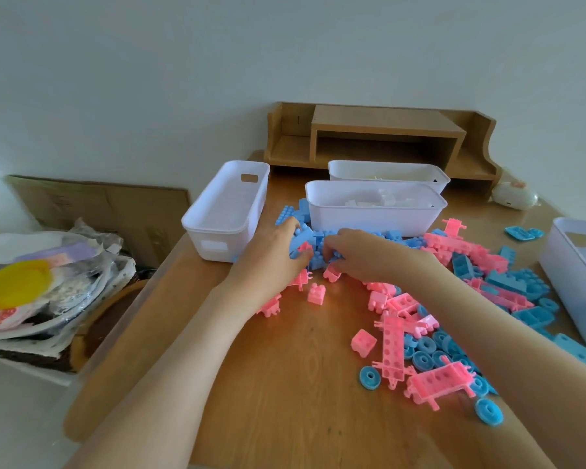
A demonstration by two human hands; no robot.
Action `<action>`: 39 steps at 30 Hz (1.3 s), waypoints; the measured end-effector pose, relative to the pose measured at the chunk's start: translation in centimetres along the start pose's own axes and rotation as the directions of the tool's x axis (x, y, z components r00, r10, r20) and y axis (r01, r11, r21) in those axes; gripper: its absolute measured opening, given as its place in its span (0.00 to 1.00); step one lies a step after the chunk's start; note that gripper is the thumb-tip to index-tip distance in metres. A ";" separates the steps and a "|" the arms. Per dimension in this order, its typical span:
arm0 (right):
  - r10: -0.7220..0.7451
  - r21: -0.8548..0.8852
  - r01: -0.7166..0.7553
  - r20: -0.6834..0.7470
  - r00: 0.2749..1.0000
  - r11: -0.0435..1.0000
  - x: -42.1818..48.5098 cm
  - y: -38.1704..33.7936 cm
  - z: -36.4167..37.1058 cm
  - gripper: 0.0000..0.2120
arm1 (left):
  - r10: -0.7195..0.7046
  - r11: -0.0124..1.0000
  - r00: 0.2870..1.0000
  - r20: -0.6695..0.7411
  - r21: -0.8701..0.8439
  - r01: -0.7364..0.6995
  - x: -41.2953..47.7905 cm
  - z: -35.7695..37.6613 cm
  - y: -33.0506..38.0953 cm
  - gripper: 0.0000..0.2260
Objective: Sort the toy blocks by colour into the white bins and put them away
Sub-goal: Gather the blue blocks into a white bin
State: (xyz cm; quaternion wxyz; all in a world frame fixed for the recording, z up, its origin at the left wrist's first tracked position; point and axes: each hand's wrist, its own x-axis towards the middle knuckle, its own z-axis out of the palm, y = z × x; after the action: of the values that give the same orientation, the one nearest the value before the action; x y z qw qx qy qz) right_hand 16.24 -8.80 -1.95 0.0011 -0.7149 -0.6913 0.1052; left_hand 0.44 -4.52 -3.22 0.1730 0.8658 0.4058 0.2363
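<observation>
Blue blocks (316,262) held by left hand (271,257) and right hand (364,253) (curled grip).

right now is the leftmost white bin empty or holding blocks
Empty, as far as shows: the leftmost white bin shows only its bare white floor inside.

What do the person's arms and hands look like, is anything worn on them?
Both forearms are bare as far up as the view shows: no sleeves. The left hand and right hand wear no gloves, and no watch, bracelet or ring shows on the wrists or fingers.
</observation>
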 end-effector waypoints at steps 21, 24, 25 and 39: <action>0.170 0.081 -0.160 -0.144 0.975 0.984 -7.5 3.8 -2.1 0.15 | 0.068 0.988 0.993 0.102 0.133 -0.081 0.2 1.2 8.7 0.10; 0.232 0.093 -0.219 -0.177 0.956 0.971 -9.1 5.5 -2.8 0.14 | 0.093 0.991 0.985 0.144 0.087 -0.106 0.7 2.1 11.2 0.14; 0.265 0.080 -0.254 -0.193 0.945 0.964 -10.1 6.4 -3.2 0.14 | 0.115 0.990 0.981 0.156 0.068 -0.127 1.0 2.7 12.5 0.15; 0.560 0.227 -0.515 -0.250 0.790 0.827 -22.7 19.3 -3.9 0.24 | 0.408 0.912 0.895 0.182 -0.028 -0.410 2.5 11.1 28.6 0.17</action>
State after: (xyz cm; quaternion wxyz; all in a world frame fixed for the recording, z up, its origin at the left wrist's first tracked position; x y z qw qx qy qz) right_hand 35.34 -31.50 2.36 0.1307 -0.8874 -0.4403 0.0395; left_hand 25.68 -21.20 2.33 0.1513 0.9507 0.1983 0.1842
